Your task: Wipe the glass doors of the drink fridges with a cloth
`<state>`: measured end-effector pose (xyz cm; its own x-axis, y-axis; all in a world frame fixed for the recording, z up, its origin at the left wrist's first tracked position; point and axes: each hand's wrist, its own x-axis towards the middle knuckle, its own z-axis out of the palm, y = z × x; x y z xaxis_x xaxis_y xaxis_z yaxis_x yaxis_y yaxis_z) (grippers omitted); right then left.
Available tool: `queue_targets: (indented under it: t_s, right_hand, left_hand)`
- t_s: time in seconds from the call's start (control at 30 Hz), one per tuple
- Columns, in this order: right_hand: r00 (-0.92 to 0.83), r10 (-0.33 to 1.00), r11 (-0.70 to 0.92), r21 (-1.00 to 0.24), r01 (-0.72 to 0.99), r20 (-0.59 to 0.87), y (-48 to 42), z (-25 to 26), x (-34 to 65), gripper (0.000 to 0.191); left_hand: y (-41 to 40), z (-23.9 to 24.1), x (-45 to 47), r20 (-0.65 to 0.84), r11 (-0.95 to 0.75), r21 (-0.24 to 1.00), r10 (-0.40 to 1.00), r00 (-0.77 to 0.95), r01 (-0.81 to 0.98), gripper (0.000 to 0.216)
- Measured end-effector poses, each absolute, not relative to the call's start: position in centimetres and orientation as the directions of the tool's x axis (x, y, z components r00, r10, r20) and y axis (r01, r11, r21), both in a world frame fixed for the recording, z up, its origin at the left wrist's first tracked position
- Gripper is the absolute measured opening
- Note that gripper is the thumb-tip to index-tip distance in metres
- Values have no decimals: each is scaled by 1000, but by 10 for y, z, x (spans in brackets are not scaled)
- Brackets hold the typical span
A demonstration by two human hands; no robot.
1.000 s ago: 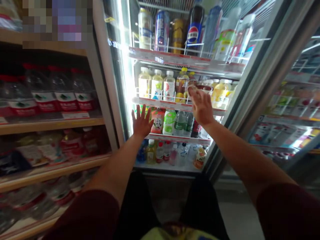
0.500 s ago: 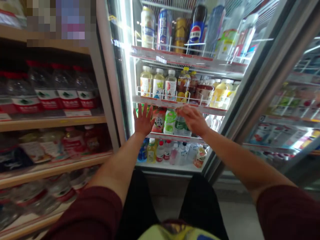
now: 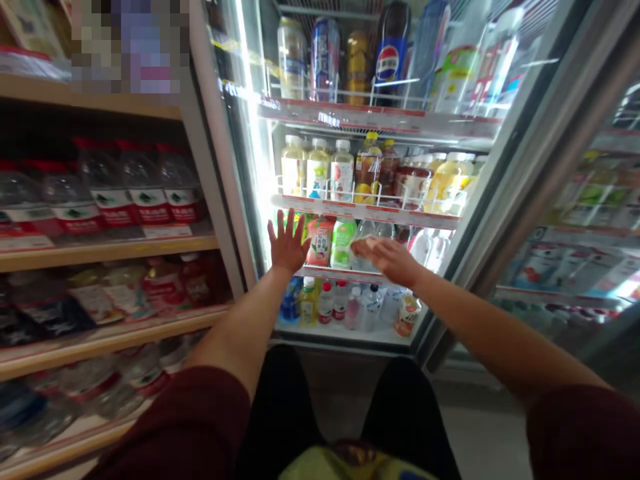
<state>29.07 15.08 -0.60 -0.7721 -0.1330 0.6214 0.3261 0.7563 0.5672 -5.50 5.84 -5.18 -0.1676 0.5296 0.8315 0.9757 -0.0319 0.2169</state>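
My left hand [image 3: 287, 243] is open, fingers spread, pressed flat against the left end of the cooler's third shelf, beside a pink-labelled bottle [image 3: 320, 241] and a green-labelled bottle [image 3: 343, 243]. My right hand [image 3: 387, 257] reaches into the same shelf, its fingers held together and curled round the front of a clear water bottle [image 3: 369, 230]; the bottle's label is hidden behind the fingers. Just above both hands runs the red-and-white price rail [image 3: 350, 212] of the juice shelf.
The cooler's glass door [image 3: 545, 147] stands open to the right. Cans and a cola bottle [image 3: 387, 60] fill the top shelf; small bottles [image 3: 345, 307] sit on the bottom one. Wooden shelves with red-labelled water bottles [image 3: 150, 200] stand at left.
My right hand came down from the juice shelf to the water bottles on the shelf below and closed in on one. My left hand stayed spread in place.
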Motion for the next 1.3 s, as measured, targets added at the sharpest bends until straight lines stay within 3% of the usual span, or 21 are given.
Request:
queue_targets:
  t_s: [0.07,0.13,0.2,0.27,0.3,0.37,0.47,0.53,0.63,0.7,0.77,0.83,0.9,0.97,1.03,1.1,1.13,1.2,1.3]
  right_hand:
    - [-842,-156,766,602,227,516,150,-8,291,54]
    - [-751,-105,762,538,360,652,157,8,293,52]
    - [-516,-32,750,362,554,856,165,27,291,55]
    - [-315,-2,738,214,640,949,167,33,285,58]
    - [-310,-14,742,217,634,951,165,28,281,59]
    - [-513,-74,764,379,522,855,157,8,275,60]
    - [-826,-164,774,589,231,540,148,-15,275,60]
    - [-818,-128,771,575,274,561,152,-9,282,60]
    - [-534,1,740,359,569,845,166,11,289,63]
    - [-383,21,723,250,644,924,169,9,286,65]
    - [-489,-49,746,357,562,871,163,-10,278,63]
    - [-716,-151,767,538,350,682,153,-31,270,60]
    - [-823,-164,776,587,232,543,148,-36,268,60]
    - [-757,-69,779,509,365,649,151,-20,271,60]
    - [-536,15,746,347,568,844,158,4,275,60]
    - [-341,12,711,232,664,940,161,16,276,58]
    - [-337,-12,709,245,661,942,159,14,275,58]
    - [-538,-80,740,412,532,839,151,-2,273,57]
    - [-849,-167,787,586,191,501,139,-27,272,59]
  left_hand:
    - [59,-52,-56,839,-47,214,520,-160,976,75]
    - [60,-53,-57,847,-54,211,508,-154,976,74]
    - [60,-54,-57,848,-45,212,505,-161,976,75]
    - [61,-54,-57,843,-28,217,509,-173,976,75]
    - [60,-54,-57,840,-21,218,512,-176,976,74]
    - [60,-54,-57,839,-20,216,516,-175,976,75]
    - [61,-54,-57,848,-49,212,505,-159,976,75]
    - [62,-54,-57,858,-70,212,491,-152,975,76]
    - [62,-54,-57,862,-83,213,485,-148,973,75]
    - [62,-55,-57,858,-79,214,492,-149,974,76]
    - [61,-55,-57,855,-75,215,497,-151,974,76]
    - [61,-55,-58,859,-82,213,491,-147,974,76]
    - [60,-55,-58,865,-87,208,482,-142,974,75]
    - [60,-55,-58,862,-76,209,485,-147,975,75]
    - [59,-53,-57,850,-56,211,503,-155,976,75]
    - [58,-52,-57,840,-52,215,519,-158,975,76]
    - [58,-52,-57,839,-57,219,521,-158,974,77]
    - [57,-51,-56,842,-71,226,516,-158,972,77]
    - [57,-51,-56,839,-62,229,518,-165,971,76]
